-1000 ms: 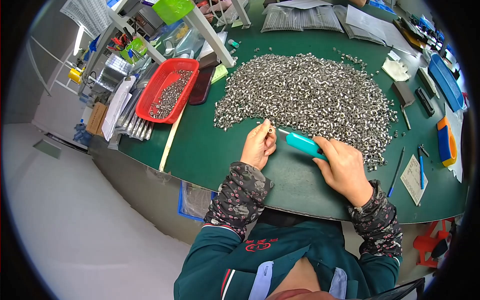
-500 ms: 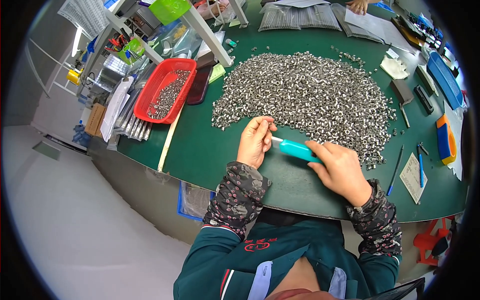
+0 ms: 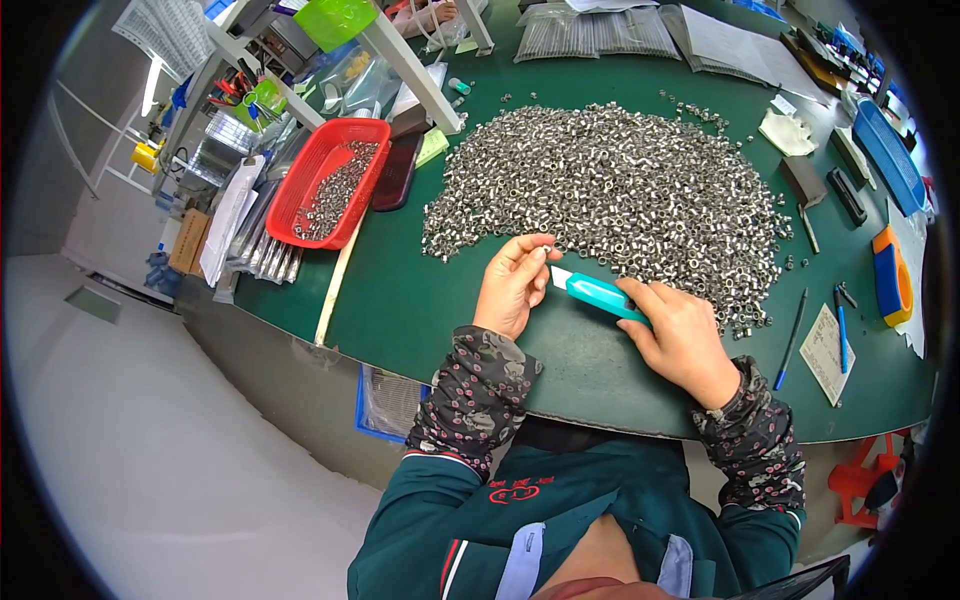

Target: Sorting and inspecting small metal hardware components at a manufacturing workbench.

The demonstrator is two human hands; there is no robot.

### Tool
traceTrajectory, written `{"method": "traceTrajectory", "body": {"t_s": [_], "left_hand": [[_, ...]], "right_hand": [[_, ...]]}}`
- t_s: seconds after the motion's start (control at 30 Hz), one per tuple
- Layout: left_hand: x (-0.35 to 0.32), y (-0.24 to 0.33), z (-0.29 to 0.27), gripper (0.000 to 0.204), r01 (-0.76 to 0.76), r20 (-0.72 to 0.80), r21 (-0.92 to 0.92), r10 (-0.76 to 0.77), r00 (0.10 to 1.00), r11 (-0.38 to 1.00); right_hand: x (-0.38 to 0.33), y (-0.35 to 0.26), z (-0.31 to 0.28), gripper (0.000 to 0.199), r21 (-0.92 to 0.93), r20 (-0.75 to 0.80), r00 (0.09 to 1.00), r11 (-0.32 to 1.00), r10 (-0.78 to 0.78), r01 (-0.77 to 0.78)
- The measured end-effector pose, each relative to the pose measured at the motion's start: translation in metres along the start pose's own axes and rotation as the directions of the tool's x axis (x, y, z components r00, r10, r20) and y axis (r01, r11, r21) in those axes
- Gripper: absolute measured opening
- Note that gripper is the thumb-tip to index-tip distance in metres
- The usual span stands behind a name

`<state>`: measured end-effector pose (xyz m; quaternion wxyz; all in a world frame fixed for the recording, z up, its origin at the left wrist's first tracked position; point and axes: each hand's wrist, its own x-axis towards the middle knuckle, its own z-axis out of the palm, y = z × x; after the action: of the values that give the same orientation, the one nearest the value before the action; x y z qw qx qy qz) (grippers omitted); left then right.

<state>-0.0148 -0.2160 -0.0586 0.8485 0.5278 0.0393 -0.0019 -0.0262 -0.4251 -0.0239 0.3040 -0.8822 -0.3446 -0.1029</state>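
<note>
Hands meet at the near edge of a green desk [image 3: 420,310], just below a broad heap of small silver metal sleeves [image 3: 620,190]. The left hand [image 3: 512,285] has thumb and fingertips pinched together at the heap's lower rim, and whatever they pinch is too small to make out, so I cannot tell if that grip holds a piece or only touches the pile. The right hand [image 3: 680,335] is clenched around a teal utility knife [image 3: 598,294], whose pale tip points left toward the left hand's fingers, almost touching them. The knife lies low over the desk, between the two hands and just beside the nearest sleeves.

To the left of the heap, a red plastic tray [image 3: 310,180] holds more of the same silver pieces, with a dark flat case [image 3: 397,172] lying against its right side. A white metal frame leg [image 3: 415,75] slants across the desk above them. On the right side sit an orange and blue tool [image 3: 890,275], a blue pen [image 3: 792,340] near the desk's edge, a small printed paper slip [image 3: 826,352], and a blue tray [image 3: 888,150] farther back. Both forearms wear dark patterned sleeve covers [image 3: 480,385] over a dark green jacket.
</note>
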Motion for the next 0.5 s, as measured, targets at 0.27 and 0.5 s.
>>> {"method": "traceTrajectory", "body": {"t_s": [0.27, 0.5], "left_hand": [[0.0005, -0.0042, -0.0050, 0.011, -0.038, 0.086, -0.093, 0.046, 0.995, 0.995], [-0.0021, 0.0003, 0.0002, 0.007, -0.012, 0.087, -0.120, 0.023, 0.996, 0.993]], "right_hand": [[0.0003, 0.0008, 0.0001, 0.032, 0.044, -0.027, 0.999, 0.999, 0.029, -0.028], [0.0000, 0.0023, 0.0011, 0.032, 0.056, -0.016, 0.999, 0.998, 0.036, -0.035]]}}
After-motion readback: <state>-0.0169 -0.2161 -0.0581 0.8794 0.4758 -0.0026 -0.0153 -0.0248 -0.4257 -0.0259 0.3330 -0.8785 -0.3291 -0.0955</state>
